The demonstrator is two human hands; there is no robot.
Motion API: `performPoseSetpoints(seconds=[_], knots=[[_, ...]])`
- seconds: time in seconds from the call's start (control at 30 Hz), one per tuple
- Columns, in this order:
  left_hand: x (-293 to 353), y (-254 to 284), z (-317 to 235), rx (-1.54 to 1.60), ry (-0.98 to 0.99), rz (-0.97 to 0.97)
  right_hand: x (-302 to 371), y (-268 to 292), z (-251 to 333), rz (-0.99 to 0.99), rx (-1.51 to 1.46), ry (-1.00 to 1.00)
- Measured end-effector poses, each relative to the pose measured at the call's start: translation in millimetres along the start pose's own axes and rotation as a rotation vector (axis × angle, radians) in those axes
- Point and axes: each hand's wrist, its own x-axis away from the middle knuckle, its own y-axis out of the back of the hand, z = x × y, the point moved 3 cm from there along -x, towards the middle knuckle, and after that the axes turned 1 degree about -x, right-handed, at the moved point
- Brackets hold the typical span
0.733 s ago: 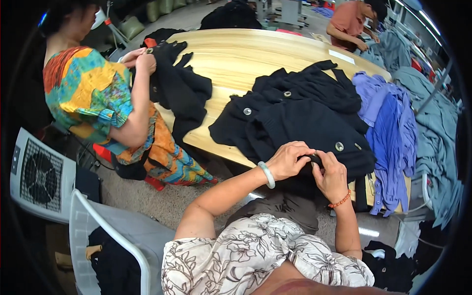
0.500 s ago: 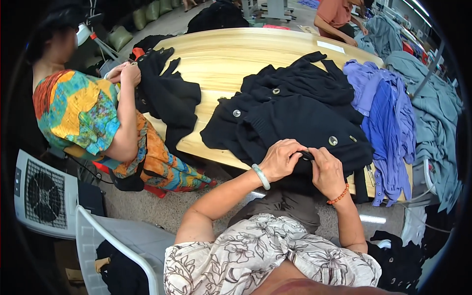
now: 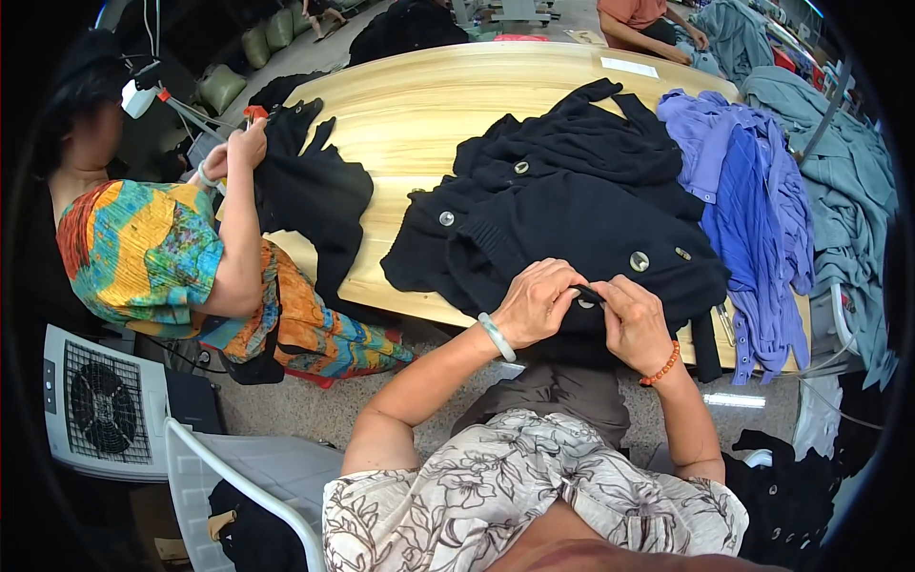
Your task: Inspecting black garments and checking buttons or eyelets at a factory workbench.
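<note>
A black knit garment (image 3: 581, 229) with large round buttons lies bunched at the table's near edge. My left hand (image 3: 540, 303), below a pale bangle, pinches the garment's edge between thumb and fingers. Close beside it, my right hand (image 3: 633, 319) pinches the same edge from the other side, an orange bead bracelet on its wrist. Between the fingertips the black fabric is folded, and a pale round button (image 3: 588, 303) partly shows there. Another button (image 3: 639, 261) sits on the fabric just beyond my right hand.
Purple garments (image 3: 743, 210) hang over the table's right edge, with grey-green garments (image 3: 820, 172) beyond. At left, a co-worker (image 3: 143, 248) handles another black garment (image 3: 310, 181) on the wooden table (image 3: 410, 124). A grey plastic bin (image 3: 257, 458) and a fan unit (image 3: 100, 400) stand lower left.
The view has shifted slightly. Both my hands keep their pinch on the garment's edge, the fingers changing position a little. The co-worker's hands have drawn apart, one now higher.
</note>
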Motion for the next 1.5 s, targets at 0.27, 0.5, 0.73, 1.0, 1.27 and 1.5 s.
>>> performPoseSetpoints(seconds=[0.27,0.5,0.73,1.0,1.27,1.5], knots=[[-5,2,3,0.065,-0.028,-0.007,-9,12,-6,0.057,-0.237,-0.025],[-9,1,4,0.174,0.062,0.05,-12,13,-11,0.215,-0.333,-0.137],[2,17,15,0.193,0.296,0.239,15,47,-12,0.16,0.166,-0.134],[-45,-4,-27,-0.118,0.028,0.043,27,39,-19,0.021,0.176,-0.089],[-76,-51,-27,-0.014,0.148,0.292,45,27,-27,-0.077,0.104,-0.155],[-65,-54,-17,0.517,0.517,0.263,39,34,-18,-0.137,0.07,-0.16]])
